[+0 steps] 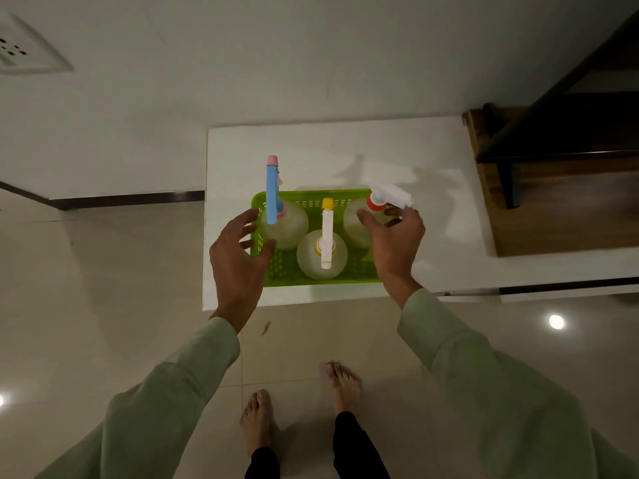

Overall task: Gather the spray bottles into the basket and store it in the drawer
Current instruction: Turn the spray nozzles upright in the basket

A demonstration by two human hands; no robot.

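The right hand (392, 233), just right of centre in the frame, curls around the clear body of the white-and-red spray bottle (378, 202), thumb on the near side and fingers wrapped behind; it is gripping that bottle, whose blurred white trigger head points toward the upper right. The bottle stands at the right end of the green basket (311, 274). The left hand (238, 252), left of centre, is spread open with its fingers loosely curved, its fingertips at the basket's left wall and its thumb lying beside the clear body of the blue-and-pink spray bottle (273, 198); whether it actually presses on either is hard to tell. That bottle stands upright in the basket's left end, its long blue head pointing up the frame. Between the two, nearer the lower edge of the basket, stands the white-and-yellow spray bottle (326, 236), also upright. All three bottles are inside the basket. The basket sits on the white tabletop (432, 160), near its front edge. Pale green sleeves run down to the lower corners, and bare feet stand on the tiled floor (103, 271) at bottom centre.
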